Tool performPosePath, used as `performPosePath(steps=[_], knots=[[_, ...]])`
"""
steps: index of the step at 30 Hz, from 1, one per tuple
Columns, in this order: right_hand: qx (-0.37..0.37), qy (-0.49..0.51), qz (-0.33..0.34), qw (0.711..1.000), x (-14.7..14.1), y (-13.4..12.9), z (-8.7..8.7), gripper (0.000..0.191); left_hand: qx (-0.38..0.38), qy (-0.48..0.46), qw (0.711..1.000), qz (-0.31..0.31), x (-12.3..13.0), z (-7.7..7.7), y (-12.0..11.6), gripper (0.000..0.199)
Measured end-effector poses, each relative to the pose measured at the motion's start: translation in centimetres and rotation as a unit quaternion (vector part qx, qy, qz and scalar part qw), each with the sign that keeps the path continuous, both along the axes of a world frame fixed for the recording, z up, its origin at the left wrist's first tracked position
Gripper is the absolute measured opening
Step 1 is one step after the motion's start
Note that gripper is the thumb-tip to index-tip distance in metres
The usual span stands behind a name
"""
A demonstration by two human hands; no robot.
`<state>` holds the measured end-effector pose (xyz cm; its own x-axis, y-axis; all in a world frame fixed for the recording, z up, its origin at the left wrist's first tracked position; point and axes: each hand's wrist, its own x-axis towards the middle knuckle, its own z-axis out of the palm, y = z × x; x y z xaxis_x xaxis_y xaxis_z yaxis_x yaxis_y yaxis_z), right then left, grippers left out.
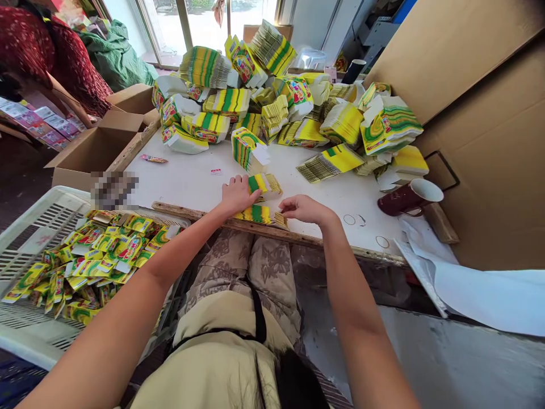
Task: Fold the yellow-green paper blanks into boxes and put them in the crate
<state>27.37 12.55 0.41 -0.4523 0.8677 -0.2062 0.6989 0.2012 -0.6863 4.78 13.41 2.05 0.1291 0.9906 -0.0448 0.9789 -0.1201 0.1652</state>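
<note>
Two fanned stacks of flat yellow-and-green cartons lie at the table's front edge, a near stack and a far stack. Across their left ends rests my left hand, palm down, its fingers spread and the thumb reaching right between them. My right hand is at the right end of the near stack, with thumb and forefinger pinched on a carton's edge; the fingertips are partly hidden. Just beyond stands another bundle of cartons, its white flaps facing right.
Heaped carton bundles cover the back of the table. At right are a maroon mug and large cardboard sheets. A white crate of folded cartons, an open box and another person are left.
</note>
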Motion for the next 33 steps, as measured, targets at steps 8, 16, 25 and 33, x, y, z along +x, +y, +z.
performPosePath(steps=[8, 16, 25, 33], knots=[[0.176, -0.027, -0.128, 0.976, -1.4, 0.4, -1.3, 0.034, 0.01, 0.011, 1.0, -0.005, 0.1, -0.3, 0.0, 0.061], [0.244, -0.076, -0.14, 0.957, -2.1, -0.5, -2.2, 0.02, 0.02, 0.013, 1.0, -0.001, 0.1, -0.6, 0.2, 0.06], [0.216, -0.133, -0.148, 0.956, -3.7, 0.9, -1.6, 0.017, 0.015, 0.016, 1.0, 0.0, 0.2, -0.3, -0.2, 0.059], [0.149, -0.116, -0.189, 0.964, -5.4, 1.9, -1.7, 0.026, 0.017, 0.016, 1.0, -0.012, 0.0, -0.3, -0.3, 0.057]])
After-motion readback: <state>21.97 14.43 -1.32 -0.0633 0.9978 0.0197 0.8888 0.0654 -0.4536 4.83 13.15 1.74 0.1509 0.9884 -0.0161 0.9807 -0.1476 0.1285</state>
